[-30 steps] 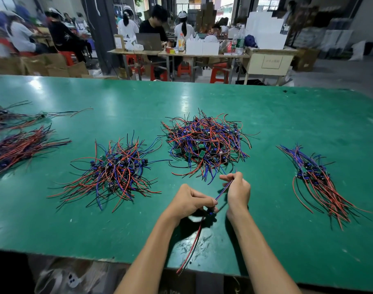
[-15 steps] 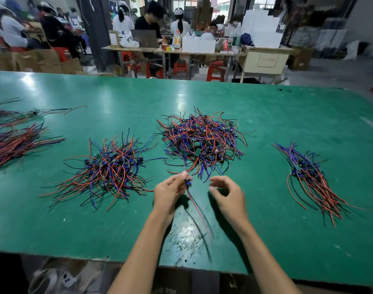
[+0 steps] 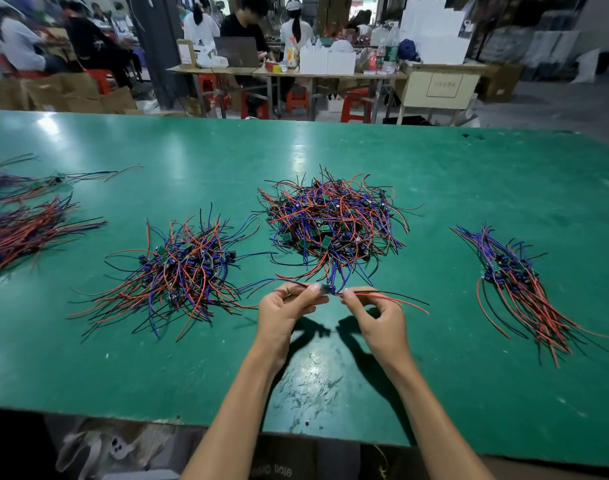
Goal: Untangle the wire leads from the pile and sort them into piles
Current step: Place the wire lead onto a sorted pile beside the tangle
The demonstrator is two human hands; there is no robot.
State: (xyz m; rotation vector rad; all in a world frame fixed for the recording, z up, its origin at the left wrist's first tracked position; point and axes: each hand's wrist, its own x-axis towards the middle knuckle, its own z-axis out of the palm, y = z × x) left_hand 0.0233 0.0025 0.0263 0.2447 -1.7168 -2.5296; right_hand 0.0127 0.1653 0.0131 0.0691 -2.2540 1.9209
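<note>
Your left hand (image 3: 285,306) and right hand (image 3: 379,311) each pinch one end of a single wire lead (image 3: 331,289), fingers curled, its red and black tails trailing out past your right hand. Keep it taut and level so the tails straighten before you lay it down. Just beyond your fingertips sits the tangled pile (image 3: 331,225); lift clear of its loose ends. The combed pile (image 3: 518,275) lies well off to your right, a looser pile (image 3: 178,271) to your left.

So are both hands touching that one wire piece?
Touching. The head view shows the left hand and the right hand each pinching an end of the same wire lead, held just above the green table.
</note>
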